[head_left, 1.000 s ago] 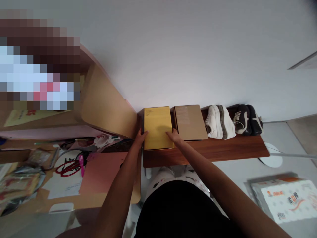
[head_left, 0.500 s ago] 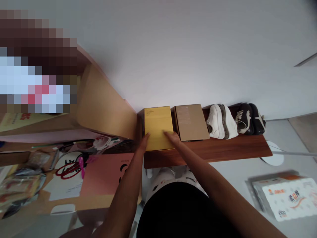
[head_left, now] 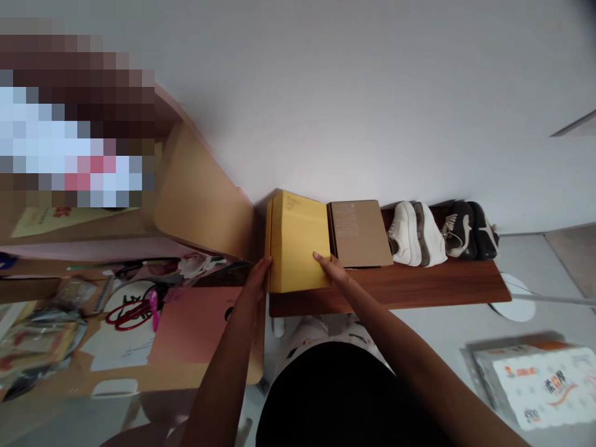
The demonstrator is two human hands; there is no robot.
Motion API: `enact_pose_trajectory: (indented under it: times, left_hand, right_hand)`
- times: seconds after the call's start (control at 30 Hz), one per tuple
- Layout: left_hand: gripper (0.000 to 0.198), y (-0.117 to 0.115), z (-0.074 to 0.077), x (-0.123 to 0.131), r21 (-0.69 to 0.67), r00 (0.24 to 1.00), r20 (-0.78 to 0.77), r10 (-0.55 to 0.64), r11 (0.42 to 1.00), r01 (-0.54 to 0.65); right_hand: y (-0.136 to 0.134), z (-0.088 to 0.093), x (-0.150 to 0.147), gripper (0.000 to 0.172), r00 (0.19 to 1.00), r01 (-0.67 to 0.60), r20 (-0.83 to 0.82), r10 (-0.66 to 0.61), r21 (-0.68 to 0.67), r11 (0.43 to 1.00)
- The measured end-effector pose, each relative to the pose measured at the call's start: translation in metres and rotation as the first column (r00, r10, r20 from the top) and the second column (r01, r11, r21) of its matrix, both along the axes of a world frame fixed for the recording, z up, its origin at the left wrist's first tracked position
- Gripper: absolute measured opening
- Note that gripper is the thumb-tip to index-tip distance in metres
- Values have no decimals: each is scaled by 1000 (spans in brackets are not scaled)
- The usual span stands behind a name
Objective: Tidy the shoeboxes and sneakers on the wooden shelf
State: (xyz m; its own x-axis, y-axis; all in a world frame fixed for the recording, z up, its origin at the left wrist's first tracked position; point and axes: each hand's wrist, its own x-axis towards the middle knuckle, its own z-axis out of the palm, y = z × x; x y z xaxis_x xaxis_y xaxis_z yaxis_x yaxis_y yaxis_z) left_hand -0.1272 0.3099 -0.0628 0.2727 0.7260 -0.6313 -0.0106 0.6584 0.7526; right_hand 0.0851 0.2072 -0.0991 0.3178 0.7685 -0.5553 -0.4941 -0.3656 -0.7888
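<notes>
A yellow cardboard box [head_left: 305, 242] is held between my two hands at the left end of a dark wooden board [head_left: 419, 290]. It leans, so that its left side shows along with its printed top. My left hand [head_left: 259, 273] presses against the left side near the front, its fingers partly hidden. On the right, my right hand [head_left: 333, 267] has its thumb on the top face and the other fingers down the right side, mostly out of sight. Just right of the yellow box stands a brown cardboard box [head_left: 363, 236], close to my right fingers.
White sneakers [head_left: 416, 236] and black sneakers [head_left: 468, 231] stand farther right on the board, against the white wall [head_left: 349, 112]. A cluttered desk at left bears red-handled scissors [head_left: 128, 315] and a pink sheet [head_left: 195, 329]. A white tissue pack [head_left: 544, 385] lies on the floor at right.
The yellow box has been tilted, raising its left part and bringing its left side into view. My left hand has shifted left and down along that side.
</notes>
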Motion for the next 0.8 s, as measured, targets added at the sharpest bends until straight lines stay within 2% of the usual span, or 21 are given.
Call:
enact_pose_trajectory:
  times: [0.07, 0.13, 0.23, 0.33, 0.47, 0.6, 0.8]
  left_hand:
    - [57, -4, 11, -7, -67, 999, 31, -41, 997, 43]
    - [53, -7, 21, -10, -99, 998, 27, -60, 993, 63]
    - [48, -11, 32, -6, -44, 999, -22, -43, 998, 42]
    - [50, -14, 34, 4, 66, 994, -105, -23, 997, 30]
    - [56, -16, 28, 17, 151, 976, -216, 7, 988, 27]
    - [64, -23, 18, 23, 182, 979, -203, -14, 982, 52]
    - [66, -30, 0, 27, 222, 976, -214, -44, 971, 92]
  right_hand:
    - [-2, 0, -3, 72, 1000, -4, 18, 3, 24, 1000]
    - [-1, -1, -6, 79, 994, -11, 113, 9, 23, 1000]
    - [4, -1, -14, 90, 960, -28, 279, 33, -24, 999]
    - [6, 6, -24, 88, 957, -114, 265, 118, -32, 993]
    - [0, 26, -36, 81, 975, -207, 89, 201, 59, 977]
    - [-6, 41, -37, 76, 979, -197, 76, 189, 119, 973]
    - [-9, 37, -33, 71, 980, -192, 81, 184, 114, 975]
